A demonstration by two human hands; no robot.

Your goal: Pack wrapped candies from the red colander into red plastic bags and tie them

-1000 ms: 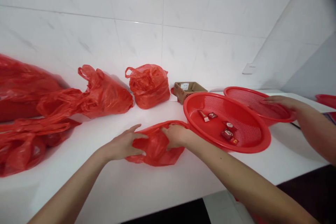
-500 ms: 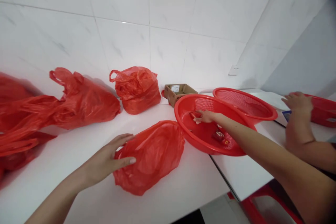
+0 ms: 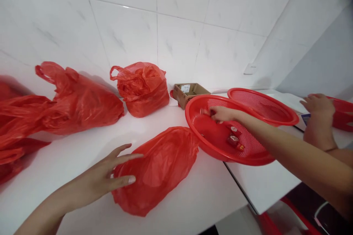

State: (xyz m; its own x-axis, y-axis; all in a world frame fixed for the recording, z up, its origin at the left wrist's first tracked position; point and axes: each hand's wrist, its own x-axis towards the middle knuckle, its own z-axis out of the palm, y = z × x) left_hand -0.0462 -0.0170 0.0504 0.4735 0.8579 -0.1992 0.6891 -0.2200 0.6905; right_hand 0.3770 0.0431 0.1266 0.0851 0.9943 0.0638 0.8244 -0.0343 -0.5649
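Reaching into the near basket, my right hand has its fingers bent down at the small packets on the basket's left side; blur there prevents me from confirming a firm hold on any of them. One second ago both my hands were at the red bag; half a second ago the right was already inside the basket, and it remains there with its fingers drawn further in. My left hand stays at the bag's left end, fingers and thumb spread apart, gripping nothing; whether the fingertips touch the film I cannot tell. The bag lies on the counter, loosely spread, its right end just beside the basket. I judge this a shift from readying the bag to picking among the packets. Further dark red packets lie to the right, below my forearm. A co-worker's hand, noted one second ago over the far basket, is now to the right of it, near another red basket.
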